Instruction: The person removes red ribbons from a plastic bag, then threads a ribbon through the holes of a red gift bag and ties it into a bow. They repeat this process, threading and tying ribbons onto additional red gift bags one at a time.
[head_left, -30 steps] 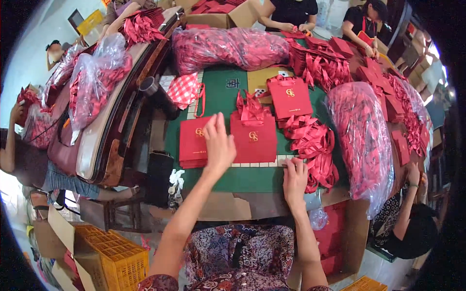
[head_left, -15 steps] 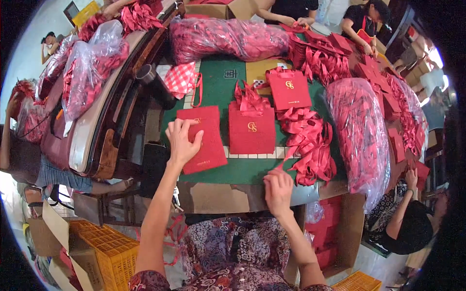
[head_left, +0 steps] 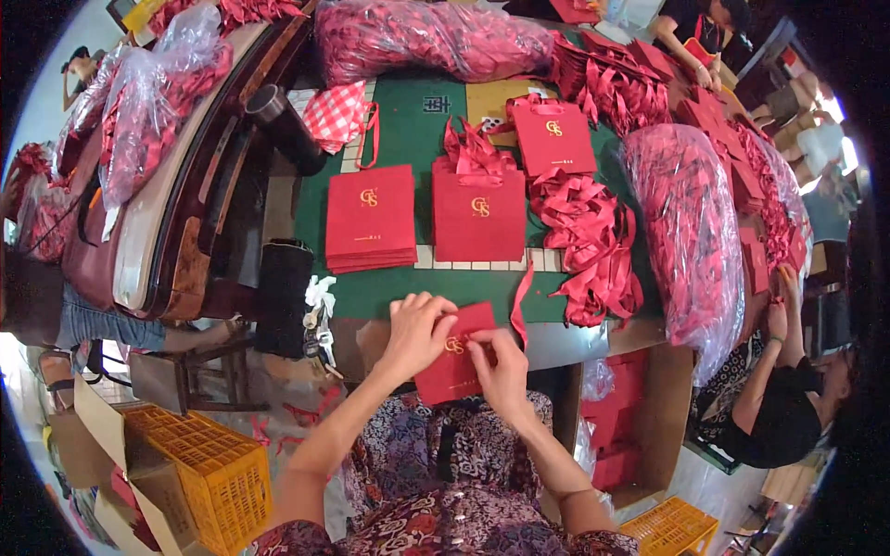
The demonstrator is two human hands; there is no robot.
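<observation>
Head view from my end of the feed: biggest thing is the table (head_left: 371, 295), green-topped and pretty loaded. Far bundle (head_left: 426, 42) is a long plastic sack stuffed with red, lying across the far side, and its twin, the right bundle (head_left: 686, 250), runs down the right. Orange crate (head_left: 209, 482) sits low on the near left. Ribbon heap (head_left: 589, 246) sprawls just left of the right bundle. Then, left to right: left stack (head_left: 371, 222) of flat red bags, middle stack (head_left: 479, 227) with ribbons bunched at its far end.

Now the good bit. Left hand (head_left: 415, 334) has the held bag (head_left: 461, 371) by its far left part, fingers over the edge, thumb toward the front. It's tilted, past the table's near edge, close to the wearer. Right hand (head_left: 501, 371) is bunched up narrow against the bag's right side; I honestly can't tell if it's pinching card, ribbon or nothing.

My read: feather-light, stiffish card, a bit slick, easy to crease. I'd take it flat by an edge, thumb on the face, no squeezing the middle. Smallest thing, the loose ribbon (head_left: 522, 301), trails over the near edge beside the right hand; looks soft and slippery, so fingertips only, near an end.
</observation>
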